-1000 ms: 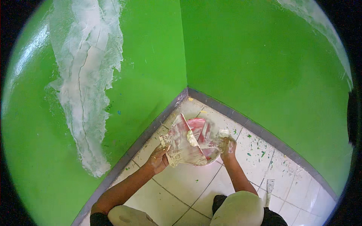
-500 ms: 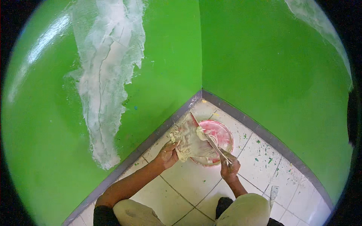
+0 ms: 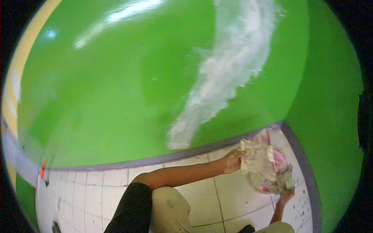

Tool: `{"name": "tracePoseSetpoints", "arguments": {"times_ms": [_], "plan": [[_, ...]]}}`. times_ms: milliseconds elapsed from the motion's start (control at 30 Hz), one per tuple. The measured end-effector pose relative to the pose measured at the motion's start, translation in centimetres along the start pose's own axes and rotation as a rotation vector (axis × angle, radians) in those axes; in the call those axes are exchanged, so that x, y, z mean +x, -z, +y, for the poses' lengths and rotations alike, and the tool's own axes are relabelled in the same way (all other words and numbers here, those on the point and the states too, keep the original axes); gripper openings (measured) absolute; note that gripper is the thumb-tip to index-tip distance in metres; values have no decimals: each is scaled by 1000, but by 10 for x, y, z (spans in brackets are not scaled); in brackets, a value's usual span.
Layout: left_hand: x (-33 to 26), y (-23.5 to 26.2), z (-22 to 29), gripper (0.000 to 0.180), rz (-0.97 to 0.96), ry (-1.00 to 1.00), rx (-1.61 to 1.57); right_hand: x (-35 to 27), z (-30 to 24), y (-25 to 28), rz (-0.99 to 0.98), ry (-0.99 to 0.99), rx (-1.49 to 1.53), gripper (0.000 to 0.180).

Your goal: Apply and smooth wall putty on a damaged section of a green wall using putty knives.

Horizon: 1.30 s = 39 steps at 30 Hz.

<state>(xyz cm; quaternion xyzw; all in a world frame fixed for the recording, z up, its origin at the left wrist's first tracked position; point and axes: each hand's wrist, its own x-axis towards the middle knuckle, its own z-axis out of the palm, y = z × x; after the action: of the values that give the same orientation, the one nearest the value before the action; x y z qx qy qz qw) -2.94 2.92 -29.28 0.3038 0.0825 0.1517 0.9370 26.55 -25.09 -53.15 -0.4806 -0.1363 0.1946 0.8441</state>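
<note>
Holding smeared board (image 3: 257,162), green wall (image 3: 116,97), tiled floor (image 3: 239,198)

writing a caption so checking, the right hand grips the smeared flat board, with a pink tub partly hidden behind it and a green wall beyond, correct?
Not the right hand: the head view shows the left hand gripping the smeared flat board. The pink tub is partly hidden behind it, with a green wall beyond.
</note>
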Motion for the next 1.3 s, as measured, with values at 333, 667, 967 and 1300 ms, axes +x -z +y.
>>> {"name": "tracePoseSetpoints", "arguments": {"times_ms": [333, 667, 967, 1300], "plan": [[-29, -12, 7, 35, 77, -74, -51, 63, 16, 63, -418, 244, -632, 41], [-57, -37, 32, 35, 140, -53, -15, 133, -32, 125, -154, -24, -434, 31], [-95, -40, 50, 35, 162, -137, -10, 92, 44, -128, -526, -271, -295, 28], [-70, -21, 29, 40, 155, -115, -13, 39, 97, -267, -790, -465, -218, 26]]}}
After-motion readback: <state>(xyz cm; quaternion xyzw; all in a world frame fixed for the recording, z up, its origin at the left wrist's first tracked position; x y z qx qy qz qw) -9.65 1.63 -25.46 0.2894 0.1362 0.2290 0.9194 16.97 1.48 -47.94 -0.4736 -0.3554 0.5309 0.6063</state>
